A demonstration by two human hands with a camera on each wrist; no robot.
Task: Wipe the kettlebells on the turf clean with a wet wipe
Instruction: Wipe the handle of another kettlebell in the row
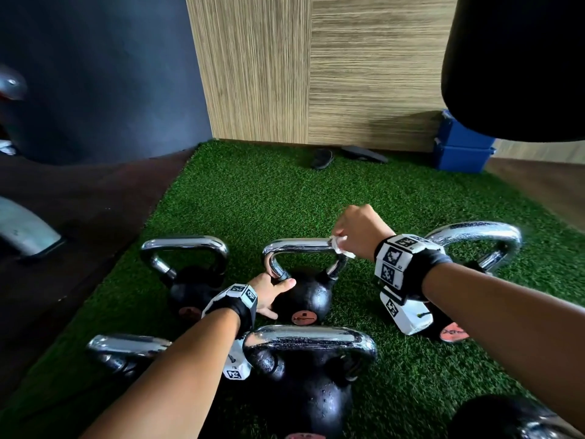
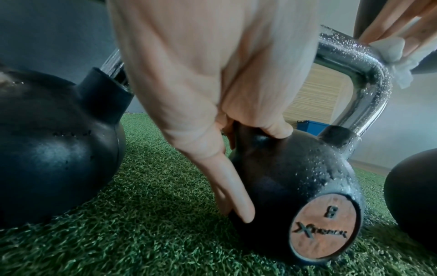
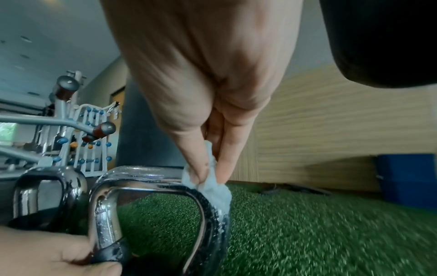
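Low in the centre of the head view, the left hand [image 1: 269,296] clasped the black ball of the middle kettlebell [image 1: 311,296] on the turf [image 1: 253,191], thumb on top and fingers down its left side. This was a sensible brace, since the iron looked heavy, rigid and slick with droplets. Its round copper badge [image 2: 326,229] read "8" above a worn word beginning with X. Right of centre, the right hand [image 1: 357,229] pinched the soft, limp wet wipe [image 1: 340,247] tightly against the right corner of the chrome handle [image 1: 297,243].

Gym. Chrome-handled kettlebells [image 1: 308,299] on green turf [image 1: 253,201]; weight machine with padded rollers [image 3: 101,129]; big black bag [image 1: 519,64] hanging; wood-panelled wall [image 1: 364,74].
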